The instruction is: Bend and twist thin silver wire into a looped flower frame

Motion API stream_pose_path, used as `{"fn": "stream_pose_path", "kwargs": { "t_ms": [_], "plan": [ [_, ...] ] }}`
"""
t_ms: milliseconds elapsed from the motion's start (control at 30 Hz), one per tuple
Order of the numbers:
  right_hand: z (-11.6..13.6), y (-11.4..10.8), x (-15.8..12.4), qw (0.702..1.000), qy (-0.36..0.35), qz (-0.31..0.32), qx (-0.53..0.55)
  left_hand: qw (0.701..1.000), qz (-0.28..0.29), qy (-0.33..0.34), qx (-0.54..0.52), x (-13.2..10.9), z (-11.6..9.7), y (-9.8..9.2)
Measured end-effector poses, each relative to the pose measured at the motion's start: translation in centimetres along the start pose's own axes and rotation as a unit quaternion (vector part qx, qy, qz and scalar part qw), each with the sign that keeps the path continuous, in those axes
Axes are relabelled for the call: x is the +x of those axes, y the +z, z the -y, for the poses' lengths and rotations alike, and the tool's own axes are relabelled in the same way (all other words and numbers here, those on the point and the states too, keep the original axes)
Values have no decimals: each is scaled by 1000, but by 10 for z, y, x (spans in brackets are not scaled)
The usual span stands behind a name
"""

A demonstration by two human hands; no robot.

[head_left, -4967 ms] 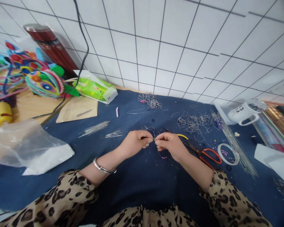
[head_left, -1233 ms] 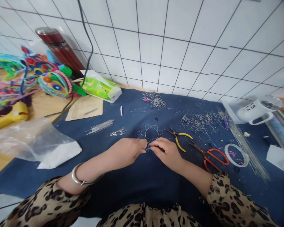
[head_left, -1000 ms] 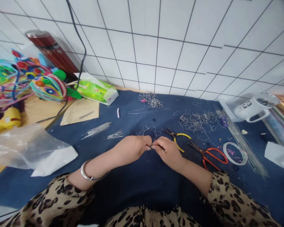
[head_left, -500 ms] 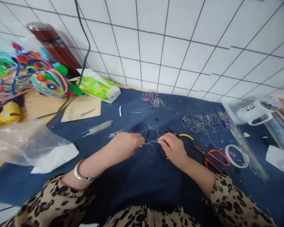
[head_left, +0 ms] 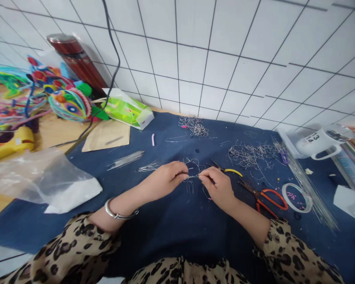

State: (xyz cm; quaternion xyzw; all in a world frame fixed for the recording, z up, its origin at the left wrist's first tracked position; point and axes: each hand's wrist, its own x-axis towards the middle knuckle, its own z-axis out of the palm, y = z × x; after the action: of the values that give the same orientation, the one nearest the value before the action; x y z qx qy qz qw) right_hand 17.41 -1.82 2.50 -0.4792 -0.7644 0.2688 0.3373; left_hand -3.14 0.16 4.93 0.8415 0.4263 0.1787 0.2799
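Over the dark blue cloth, both my hands pinch a thin wire frame (head_left: 192,161) shaped into a ring with petal-like loops. My left hand (head_left: 172,176) has thumb and fingertips closed at the frame's near left side. From the right, my right hand (head_left: 218,184) pinches the near right side of it. A short straight stretch of wire spans the gap between my fingertips. Just below lie small bent wire pieces (head_left: 189,187). Yellow-handled pliers (head_left: 232,171) rest behind my right hand, and orange-handled scissors (head_left: 266,197) lie to its right. My fingers hide parts of the frame.
Straight wires (head_left: 126,159) lie to the left, tangled wire (head_left: 251,153) to the right. A roll of tape (head_left: 297,198) encircles pink bits. A white mug (head_left: 322,141) stands far right; a plastic bag (head_left: 44,177), a yellow glue gun (head_left: 14,146) and a green packet (head_left: 126,110) are left.
My left hand has turned, its fingers now reaching over the frame's left side with the thumb below. My right hand stays nearly in place. The whole view has shifted slightly.
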Motion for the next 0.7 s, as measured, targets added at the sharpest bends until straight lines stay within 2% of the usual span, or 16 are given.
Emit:
{"fn": "stream_pose_path", "kwargs": {
  "t_ms": [200,333,533,700],
  "plan": [
    [0,1,-2,1000,-20,-12,-9,998,12,59,35,0,3,4],
    [-3,3,-2,999,-32,-7,-33,994,24,71,85,-2,3,5],
    [-8,3,-1,976,-94,28,-194,966,25,67,247,-6,-2,8],
    [-2,0,-3,950,-141,61,-271,946,22,103,307,-7,-10,10]
  ]
}}
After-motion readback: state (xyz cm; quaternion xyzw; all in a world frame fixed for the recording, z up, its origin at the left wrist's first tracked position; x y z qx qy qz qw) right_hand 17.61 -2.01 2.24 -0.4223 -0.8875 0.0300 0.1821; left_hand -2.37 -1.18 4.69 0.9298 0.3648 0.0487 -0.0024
